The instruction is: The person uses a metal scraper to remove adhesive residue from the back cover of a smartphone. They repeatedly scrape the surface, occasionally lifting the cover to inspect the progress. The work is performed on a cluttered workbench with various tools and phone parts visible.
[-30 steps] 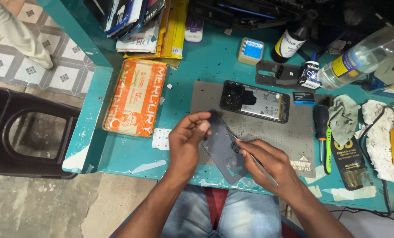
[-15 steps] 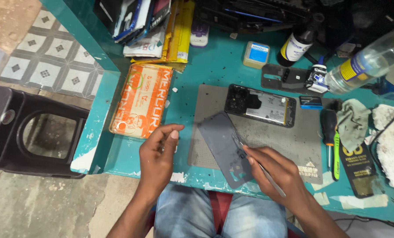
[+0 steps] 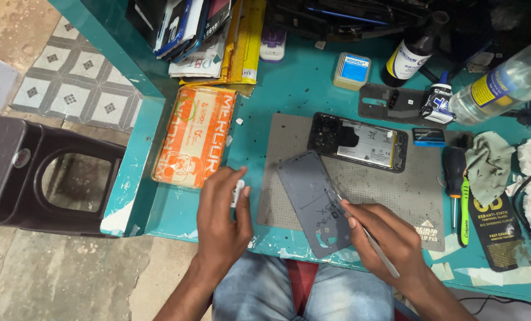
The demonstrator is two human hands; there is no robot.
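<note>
Shifted left, left hand [image 3: 222, 223] leaves back cover [image 3: 314, 202] lying diagonally.

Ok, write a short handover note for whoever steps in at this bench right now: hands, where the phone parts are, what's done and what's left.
Left hand: pinching a small white scrap over the teal table, beside the grey mat.
Right hand: holding a thin metal tool, its tip at the edge of the grey back cover.
Back cover lies loose and tilted on the mat's front left part. Opened phone lies at the mat's far edge, insides showing.
Done: cover is off the phone.
Left: judging by the tool's place, work on the cover looks unfinished; the phone is not yet closed.
</note>
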